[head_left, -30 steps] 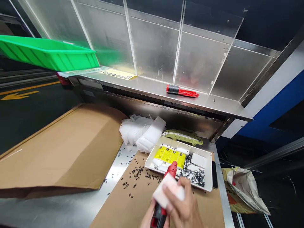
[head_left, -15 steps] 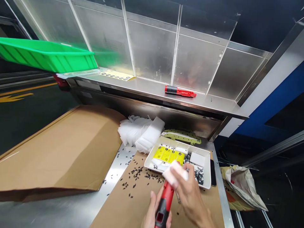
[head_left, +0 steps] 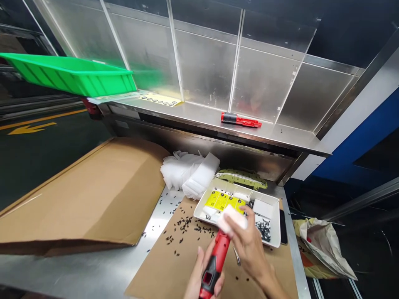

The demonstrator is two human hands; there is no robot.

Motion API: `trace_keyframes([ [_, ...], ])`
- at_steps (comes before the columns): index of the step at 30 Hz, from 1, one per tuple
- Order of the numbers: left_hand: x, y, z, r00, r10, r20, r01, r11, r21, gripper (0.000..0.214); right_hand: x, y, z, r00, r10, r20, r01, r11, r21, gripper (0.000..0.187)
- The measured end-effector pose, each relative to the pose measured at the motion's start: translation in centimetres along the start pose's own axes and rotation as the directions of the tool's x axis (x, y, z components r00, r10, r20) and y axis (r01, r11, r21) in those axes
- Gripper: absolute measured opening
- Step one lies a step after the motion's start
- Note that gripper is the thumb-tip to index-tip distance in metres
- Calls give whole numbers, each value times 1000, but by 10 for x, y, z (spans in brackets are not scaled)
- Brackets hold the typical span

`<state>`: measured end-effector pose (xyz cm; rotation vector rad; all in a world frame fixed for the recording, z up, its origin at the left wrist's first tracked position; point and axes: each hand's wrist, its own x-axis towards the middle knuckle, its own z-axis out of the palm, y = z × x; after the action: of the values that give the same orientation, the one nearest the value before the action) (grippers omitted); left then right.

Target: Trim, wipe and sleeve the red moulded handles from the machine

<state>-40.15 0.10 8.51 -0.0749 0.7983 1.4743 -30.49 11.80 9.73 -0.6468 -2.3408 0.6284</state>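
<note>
My left hand is wrapped round the grip of a red and black tool that points up toward a white tray. My right hand pinches a white foam pad over the tool's front end, which the pad hides. The tray holds yellow labels, white pads and a heap of small black parts.
Small black parts lie scattered on a brown cardboard sheet and the steel bench. A large folded carton lies left. White foam pads pile behind the tray. On the shelf lie a second red tool and a green bin.
My right hand has carried the white pad forward from the tool's middle to its front end. The view has shifted slightly.
</note>
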Motion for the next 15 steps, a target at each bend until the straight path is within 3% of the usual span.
trace_keyframes([
  [3,3,4,-6,947,-126,294,182,968,-170,51,-1,-4,-1,999,-31,-25,33,998,51,38],
  [5,7,6,-12,908,-170,382,273,934,-232,51,-3,-7,-1,993,-116,-22,118,985,124,38],
  [7,9,6,-16,902,-178,394,299,915,-272,50,-1,-6,-2,994,-111,-15,112,985,135,36],
  [11,12,6,-19,887,-203,415,349,883,-314,49,6,-1,-5,998,45,-45,-43,998,49,36],
  [15,15,7,-25,872,-216,439,384,858,-342,41,5,-4,0,994,-104,11,102,983,153,37],
])
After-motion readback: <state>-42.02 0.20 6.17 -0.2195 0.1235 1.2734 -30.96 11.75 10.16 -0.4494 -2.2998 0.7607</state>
